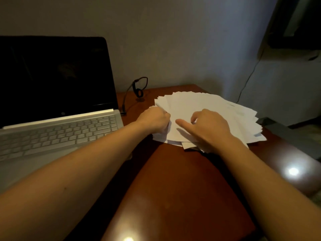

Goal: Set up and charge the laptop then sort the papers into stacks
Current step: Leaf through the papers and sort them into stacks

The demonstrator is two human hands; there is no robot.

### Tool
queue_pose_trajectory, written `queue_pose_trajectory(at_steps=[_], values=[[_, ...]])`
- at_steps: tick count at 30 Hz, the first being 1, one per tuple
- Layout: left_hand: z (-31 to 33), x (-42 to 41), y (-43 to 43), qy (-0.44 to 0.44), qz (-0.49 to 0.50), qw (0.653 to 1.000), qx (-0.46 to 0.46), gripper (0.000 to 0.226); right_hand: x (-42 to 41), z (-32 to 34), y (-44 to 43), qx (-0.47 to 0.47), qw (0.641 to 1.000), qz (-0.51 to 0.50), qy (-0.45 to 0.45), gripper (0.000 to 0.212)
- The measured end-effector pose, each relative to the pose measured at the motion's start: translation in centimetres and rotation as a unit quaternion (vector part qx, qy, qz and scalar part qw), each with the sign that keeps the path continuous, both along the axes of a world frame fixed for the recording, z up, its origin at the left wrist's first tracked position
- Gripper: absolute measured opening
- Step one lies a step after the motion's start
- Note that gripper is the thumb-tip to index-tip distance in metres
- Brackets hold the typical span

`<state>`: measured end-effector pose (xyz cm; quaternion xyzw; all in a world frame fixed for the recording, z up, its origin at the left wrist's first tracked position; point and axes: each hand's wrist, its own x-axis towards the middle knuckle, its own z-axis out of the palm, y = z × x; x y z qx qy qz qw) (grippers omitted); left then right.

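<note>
So the papers (208,108) are sitting in one messy fanned-out pile toward the back right corner of the bench (173,180), sheets sticking out at all angles. Nothing is split into separate stacks yet.

Your left hand (153,120) is gripping the left edge of the pile, with the fingers curled in tight around some sheets. How many it's holding, I can't tell. Your right hand (212,127) is lying on top of the pile nearer the front edge. Its fingers are loosely arched with the tips touching the top sheet, and the thumb (182,122) is sticking out to the left, well away from them, so it's resting there rather than grabbing. Both forearms are reaching in from the front edge of the bench.

The laptop (57,129) is sitting open along the left side of the bench, silver keyboard facing you and the screen totally dark. A black charger cable (128,91) is going into the laptop's right side, and its slack is looping up near the back edge, between the laptop and the papers.
</note>
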<state>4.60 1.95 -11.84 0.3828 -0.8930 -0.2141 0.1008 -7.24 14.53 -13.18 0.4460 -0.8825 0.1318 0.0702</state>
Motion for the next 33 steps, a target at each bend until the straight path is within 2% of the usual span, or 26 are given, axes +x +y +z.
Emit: queue_pose_trajectory(at_steps=[4,6,9,16,19,22,26,29,32,33], values=[[-0.4,-2.4,-0.3,0.143,0.067,0.979,0.129,0.039,-0.6,-0.7,-0.5,-0.031,0.998,-0.023,-0.039,0.05],[-0.2,-3.6,-0.5,0.194,0.089,0.96,0.18,0.031,-1.3,-0.7,-0.7,-0.066,0.995,-0.025,-0.071,0.04],[0.2,-4.9,-0.3,0.184,0.121,0.94,0.261,0.034,-1.9,-0.8,-0.9,-0.099,0.989,-0.021,-0.105,0.032],[0.3,-4.7,-1.0,0.201,0.122,0.934,0.267,0.034,-1.9,-0.4,-0.9,-0.125,0.984,-0.016,-0.126,0.035],[0.7,-3.1,-1.5,0.199,0.127,0.934,0.268,0.033,-1.3,-0.4,-0.9,-0.095,0.988,0.0,-0.123,0.04],[0.7,-2.1,-1.4,0.157,0.126,0.952,0.23,0.04,-0.5,-0.4,-1.1,-0.059,0.993,0.01,-0.103,0.045],[0.5,-2.0,0.0,0.147,0.087,0.941,0.293,0.035,0.0,-0.4,-1.0,-0.064,0.991,0.026,-0.113,0.043],[0.5,-2.0,0.8,0.197,0.052,0.924,0.324,0.021,0.2,-0.4,-0.2,-0.101,0.987,0.037,-0.118,0.038],[1.0,-1.0,0.7,0.228,0.056,0.924,0.301,0.035,0.6,0.2,0.9,-0.14,0.985,0.045,-0.094,0.034],[1.4,-0.2,0.4,0.237,0.052,0.921,0.305,0.032,0.9,0.5,1.1,-0.142,0.985,0.061,-0.079,0.031]])
